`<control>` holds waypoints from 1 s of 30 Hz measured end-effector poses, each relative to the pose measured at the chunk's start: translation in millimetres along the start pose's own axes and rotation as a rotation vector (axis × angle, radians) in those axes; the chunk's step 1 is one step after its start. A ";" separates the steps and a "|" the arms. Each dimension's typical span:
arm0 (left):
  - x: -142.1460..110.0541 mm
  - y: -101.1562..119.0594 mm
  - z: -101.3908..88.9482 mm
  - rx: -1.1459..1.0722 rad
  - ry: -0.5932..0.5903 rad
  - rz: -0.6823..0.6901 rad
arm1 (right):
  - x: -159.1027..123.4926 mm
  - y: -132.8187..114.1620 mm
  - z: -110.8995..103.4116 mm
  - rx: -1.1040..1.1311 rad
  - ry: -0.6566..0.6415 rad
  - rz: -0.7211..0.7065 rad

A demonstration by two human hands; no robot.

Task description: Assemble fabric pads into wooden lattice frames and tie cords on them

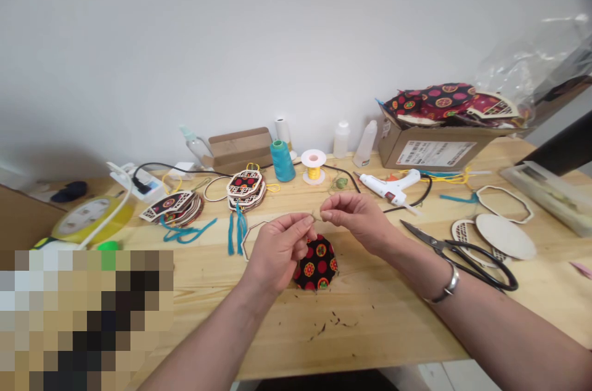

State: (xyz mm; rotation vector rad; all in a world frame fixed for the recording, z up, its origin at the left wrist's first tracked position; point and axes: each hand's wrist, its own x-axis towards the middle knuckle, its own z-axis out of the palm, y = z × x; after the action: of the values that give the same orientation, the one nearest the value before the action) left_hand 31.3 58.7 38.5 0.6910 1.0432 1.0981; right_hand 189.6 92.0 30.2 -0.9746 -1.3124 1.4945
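My left hand [282, 249] is closed in a pinch above a round piece of black fabric [319, 264] with red and orange flower dots. Close by, my right hand [349, 218] pinches too, its fingertips almost meeting those of the left. Something thin, like a bit of thread, seems to run between the fingertips, but it is too small to name. The fabric round lies flat on the wooden table [259, 323], partly hidden by my left hand. Dark scraps lie just in front of it.
Black-handled scissors [439, 247], a white glue gun [391, 184] and a pale disc [505, 237] lie to the right. Behind stand a teal thread cone [282, 161], a yellow thread spool [313, 168] and a full cardboard box [430, 147]. Tasselled ornaments [246, 187] lie left.
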 end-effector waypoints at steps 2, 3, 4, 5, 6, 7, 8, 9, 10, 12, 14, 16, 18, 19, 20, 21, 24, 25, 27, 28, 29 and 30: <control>0.4 -0.2 -0.3 -0.004 -0.007 -0.004 | -0.7 0.7 0.8 0.002 -0.014 -0.015; 0.5 -0.4 -0.5 -0.003 -0.009 -0.004 | -1.0 1.2 1.1 0.003 -0.020 -0.023; 0.5 -0.7 -0.5 -0.001 -0.009 -0.003 | -1.3 1.6 1.4 0.003 -0.027 -0.031; 0.5 -1.0 -0.6 0.002 -0.009 -0.002 | -1.5 1.9 1.7 0.001 -0.034 -0.036; 0.4 -1.4 -0.6 0.007 -0.010 0.001 | -1.6 2.2 1.9 -0.001 -0.038 -0.041; 0.3 -1.6 -0.7 0.014 -0.009 0.005 | -1.6 2.3 2.2 -0.004 -0.039 -0.046; 0.1 -1.9 -0.6 0.024 -0.008 0.008 | -1.6 2.4 2.5 -0.007 -0.039 -0.050; 0.0 -2.1 -0.6 0.035 -0.006 0.011 | -1.5 2.5 2.8 -0.011 -0.040 -0.055; -0.1 -2.3 -0.5 0.047 -0.002 0.014 | -1.4 2.5 3.1 -0.016 -0.041 -0.059; -0.3 -2.7 -0.4 0.067 0.005 0.020 | -1.3 2.6 3.4 -0.021 -0.044 -0.065; -0.2 -3.2 -0.4 0.080 0.008 0.027 | -1.4 2.4 3.6 -0.029 -0.044 -0.067; -0.1 -3.9 -0.6 0.093 0.010 0.041 | -1.7 1.8 3.6 -0.036 -0.040 -0.068; -0.2 -5.0 -1.1 0.115 0.013 0.065 | -2.0 0.9 3.5 -0.034 -0.040 -0.066; -0.3 -5.6 -1.5 0.131 0.015 0.082 | -2.2 0.5 3.3 -0.028 -0.041 -0.063; -0.5 -6.2 -2.0 0.151 0.015 0.099 | -2.3 -0.1 3.2 -0.023 -0.043 -0.060; -0.8 -6.7 -2.5 0.172 0.015 0.116 | -2.4 -0.6 3.0 -0.022 -0.045 -0.055; -2.1 -7.8 -3.8 0.249 0.025 0.154 | -2.6 -2.3 2.4 -0.040 -0.046 -0.040; -2.7 -7.8 -3.9 0.274 0.032 0.165 | -2.6 -2.8 2.3 -0.048 -0.045 -0.034; -4.1 -7.1 -3.4 0.324 0.051 0.190 | -2.8 -3.6 1.8 -0.061 -0.047 -0.023; -4.9 -6.3 -2.6 0.351 0.062 0.206 | -2.9 -3.9 1.6 -0.064 -0.049 -0.020; -5.8 -5.3 -1.7 0.380 0.072 0.224 | -3.0 -4.1 1.3 -0.069 -0.052 -0.018; -6.7 -4.2 -0.6 0.408 0.084 0.245 | -3.1 -4.3 0.9 -0.075 -0.053 -0.016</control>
State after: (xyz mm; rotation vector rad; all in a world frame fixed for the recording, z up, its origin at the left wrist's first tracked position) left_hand 31.7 50.9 36.8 1.1303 1.2967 1.1410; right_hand 190.1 89.0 34.5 -0.9757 -1.4204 1.4769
